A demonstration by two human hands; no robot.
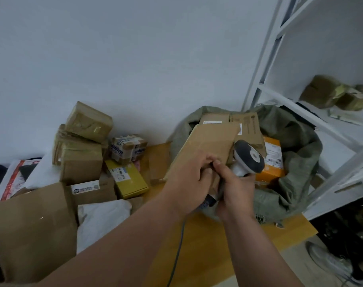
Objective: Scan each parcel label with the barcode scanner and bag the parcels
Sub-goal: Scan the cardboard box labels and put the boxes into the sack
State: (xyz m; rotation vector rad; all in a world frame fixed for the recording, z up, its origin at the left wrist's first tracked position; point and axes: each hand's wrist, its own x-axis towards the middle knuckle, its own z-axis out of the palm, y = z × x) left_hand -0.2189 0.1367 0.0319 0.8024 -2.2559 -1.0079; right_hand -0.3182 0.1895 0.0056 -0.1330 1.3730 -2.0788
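At the centre of the frame the left hand [192, 179] grips the near edge of a flat brown parcel [209, 146], fingers curled round it, holding it tilted over the mouth of the green bag [296, 154]. Its label side is turned away, so no barcode shows. Just right of it, the right hand [235, 190] clasps the handle of the barcode scanner [248, 158]; the handle is mostly hidden inside the fist, and only the grey-and-white head shows above the knuckles. The scanner's cable [177, 251] drops between the forearms and is cut off at the bottom edge. Inside the bag lie other parcels, an orange box [272, 160] among them, partly covered by the held parcel. At left, a heap of boxes [83, 141] and mailers crowds the wooden table [213, 245]; their labels are too blurred to read.
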